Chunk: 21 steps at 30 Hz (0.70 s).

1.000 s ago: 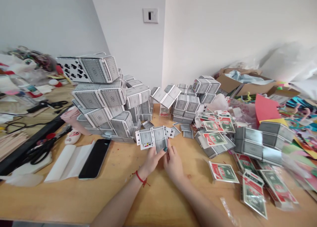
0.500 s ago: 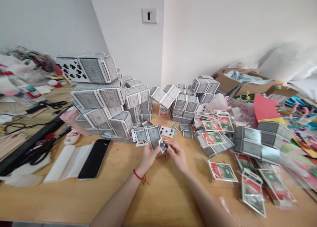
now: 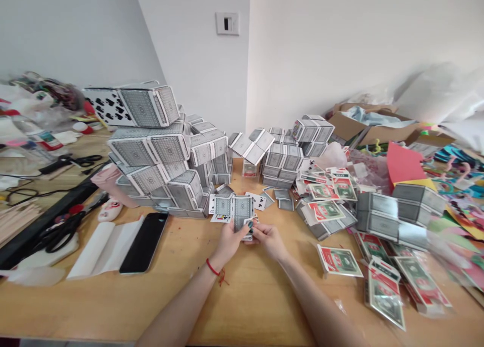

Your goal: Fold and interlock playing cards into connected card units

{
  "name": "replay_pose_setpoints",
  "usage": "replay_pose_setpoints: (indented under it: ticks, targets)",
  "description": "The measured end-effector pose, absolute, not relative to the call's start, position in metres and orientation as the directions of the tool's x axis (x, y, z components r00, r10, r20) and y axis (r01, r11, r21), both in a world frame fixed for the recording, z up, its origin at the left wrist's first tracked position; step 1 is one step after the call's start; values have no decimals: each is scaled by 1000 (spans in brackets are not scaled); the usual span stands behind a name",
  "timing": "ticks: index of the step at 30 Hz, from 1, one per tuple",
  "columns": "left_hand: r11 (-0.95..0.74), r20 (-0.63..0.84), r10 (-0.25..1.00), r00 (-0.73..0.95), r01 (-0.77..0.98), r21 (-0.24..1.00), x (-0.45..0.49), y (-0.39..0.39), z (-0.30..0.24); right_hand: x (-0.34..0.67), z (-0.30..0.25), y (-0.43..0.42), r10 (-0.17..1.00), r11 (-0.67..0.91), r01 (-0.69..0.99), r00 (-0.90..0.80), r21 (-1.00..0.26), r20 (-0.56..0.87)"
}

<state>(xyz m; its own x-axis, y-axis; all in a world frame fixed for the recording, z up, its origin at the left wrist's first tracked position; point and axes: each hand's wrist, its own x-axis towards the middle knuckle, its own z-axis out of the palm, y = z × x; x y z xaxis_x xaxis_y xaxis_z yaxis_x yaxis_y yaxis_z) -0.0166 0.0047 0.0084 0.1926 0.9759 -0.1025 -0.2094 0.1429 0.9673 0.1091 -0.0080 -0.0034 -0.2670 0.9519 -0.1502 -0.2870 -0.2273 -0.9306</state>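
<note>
Head view: both hands meet above the table point(image 3: 242, 301), just in front of the card-cube stack point(image 3: 159, 150) at its right end. Fingers of the left hand point(image 3: 227, 241) pinch the lower edge of the joined cards point(image 3: 232, 207), which stand upright with their grey backs showing. Fingers of the right hand point(image 3: 270, 238) pinch the same joined cards at the lower right corner. A black phone point(image 3: 143, 242) lies flat in front of the stack. Sealed card packs point(image 3: 340, 261) lie well right of the stack.

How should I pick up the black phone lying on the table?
The black phone lies flat on the wooden table, so probably come from above and pinch its two long edges near the middle; its flat face gives nothing to grip.
</note>
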Motion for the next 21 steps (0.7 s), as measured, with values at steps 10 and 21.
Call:
replay_pose_setpoints:
  ticks: [10,21]
  targets:
    - [154,-144,988,59,-234,960,-19,4,3,100,-9,-15,989,2,-34,-145,-999,7]
    - [154,-156,988,15,-299,942,-16,2,7,94,-9,-18,988,62,19,-146,-998,58]
